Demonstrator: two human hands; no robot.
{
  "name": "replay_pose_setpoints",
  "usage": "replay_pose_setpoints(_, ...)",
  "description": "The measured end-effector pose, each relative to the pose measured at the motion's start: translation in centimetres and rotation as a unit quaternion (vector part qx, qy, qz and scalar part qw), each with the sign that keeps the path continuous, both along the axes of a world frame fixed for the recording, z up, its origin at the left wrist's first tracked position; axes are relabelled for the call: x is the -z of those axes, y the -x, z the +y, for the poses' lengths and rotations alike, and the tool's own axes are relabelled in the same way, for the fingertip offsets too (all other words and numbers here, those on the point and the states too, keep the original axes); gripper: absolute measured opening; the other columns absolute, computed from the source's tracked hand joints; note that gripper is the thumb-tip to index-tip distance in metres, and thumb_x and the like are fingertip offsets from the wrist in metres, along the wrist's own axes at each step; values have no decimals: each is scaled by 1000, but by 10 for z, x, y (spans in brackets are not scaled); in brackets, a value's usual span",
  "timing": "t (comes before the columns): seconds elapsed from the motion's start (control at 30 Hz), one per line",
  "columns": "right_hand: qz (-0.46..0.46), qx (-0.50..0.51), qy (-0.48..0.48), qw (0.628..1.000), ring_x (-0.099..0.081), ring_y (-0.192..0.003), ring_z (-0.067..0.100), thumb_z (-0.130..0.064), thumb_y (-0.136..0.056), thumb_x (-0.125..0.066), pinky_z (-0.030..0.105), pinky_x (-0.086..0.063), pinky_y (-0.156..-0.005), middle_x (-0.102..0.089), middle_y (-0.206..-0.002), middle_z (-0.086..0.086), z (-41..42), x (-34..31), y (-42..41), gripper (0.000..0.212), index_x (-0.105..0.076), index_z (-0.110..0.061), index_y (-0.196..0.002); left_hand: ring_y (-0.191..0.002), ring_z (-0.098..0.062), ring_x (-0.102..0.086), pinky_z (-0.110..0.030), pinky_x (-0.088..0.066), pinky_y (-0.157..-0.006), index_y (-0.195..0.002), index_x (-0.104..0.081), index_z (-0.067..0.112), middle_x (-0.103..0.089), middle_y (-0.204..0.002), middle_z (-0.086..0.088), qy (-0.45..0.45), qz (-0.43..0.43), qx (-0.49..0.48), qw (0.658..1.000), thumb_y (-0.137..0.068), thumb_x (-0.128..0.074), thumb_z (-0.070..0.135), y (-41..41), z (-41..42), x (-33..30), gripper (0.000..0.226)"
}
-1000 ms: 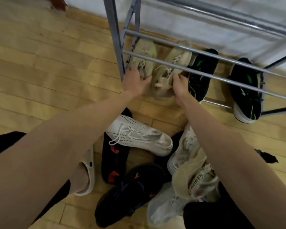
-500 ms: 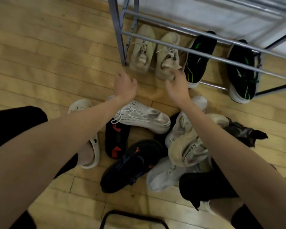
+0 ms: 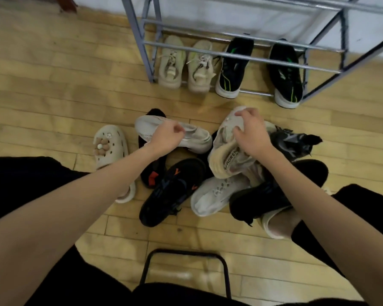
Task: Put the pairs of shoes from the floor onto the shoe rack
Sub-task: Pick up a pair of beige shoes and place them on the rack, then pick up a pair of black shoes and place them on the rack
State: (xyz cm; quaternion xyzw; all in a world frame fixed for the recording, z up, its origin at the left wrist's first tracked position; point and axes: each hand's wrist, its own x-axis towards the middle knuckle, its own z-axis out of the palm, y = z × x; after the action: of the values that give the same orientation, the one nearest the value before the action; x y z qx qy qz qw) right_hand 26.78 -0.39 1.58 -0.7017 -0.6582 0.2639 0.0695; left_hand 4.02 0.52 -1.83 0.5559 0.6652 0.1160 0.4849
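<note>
Four shoes stood on the lowest bars of the shoe rack (image 3: 241,55): a beige pair (image 3: 186,65) at its left end and a black pair with green stripes (image 3: 259,69) to their right. Nearer, a heap of shoes (image 3: 186,180) lay on the wooden floor (image 3: 53,85). The left hand (image 3: 166,138) was curled on a white knit sneaker (image 3: 195,135), though whether it truly gripped the sneaker could not be told. The right hand (image 3: 250,133), fingers spread, rested on a cream sneaker (image 3: 226,155). A flower-trimmed clog (image 3: 110,144) sat to the left.
</note>
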Motion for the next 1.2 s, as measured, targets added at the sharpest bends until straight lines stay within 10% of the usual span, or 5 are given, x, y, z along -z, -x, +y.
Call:
replay_pose_setpoints(0.37,-82,96,50,991,-37,-125,39,-20,-91,-53,40,-34,-101,-39,-135,23,-103,0,-25,49,-38,1,-134,-61,-2,-49,-12,-40,-46,-96,-57,23,-50,-71,10,138,-55,177,973,-87,-66,39,-74,-48,-29,21)
replay_pose_setpoints(0.63,-69,148,46,985,-33,-130,39,-15,-89,-56,39,-28,-107,-38,-138,26,-142,6,-33,47,-42,1,-131,-104,-22,-59,-34,-56,-77,-114,-48,14,-58,-116,-5,177,-59,43,982,-84,-70,38,-96,-53,-15,44)
replay_pose_setpoints(0.9,14,482,98,871,-10,-143,45,-39,-78,-75,50,-21,-115,4,-155,30,-161,17,-27,114,6,-2,-149,-106,-23,-61,-31,-56,-70,-130,-47,12,-59,-123,-7,178,-78,-22,981,-83,-72,33,-97,-60,-11,56)
replay_pose_setpoints(1.2,92,559,180,804,-35,-131,48,-38,-71,-81,50,-36,-107,-1,-153,28,-146,36,-21,132,22,-10,-148,-93,-17,-64,-33,-55,-77,-131,-49,17,-63,-119,-4,191,-86,-4,978,-87,-68,34,-93,-64,-16,50)
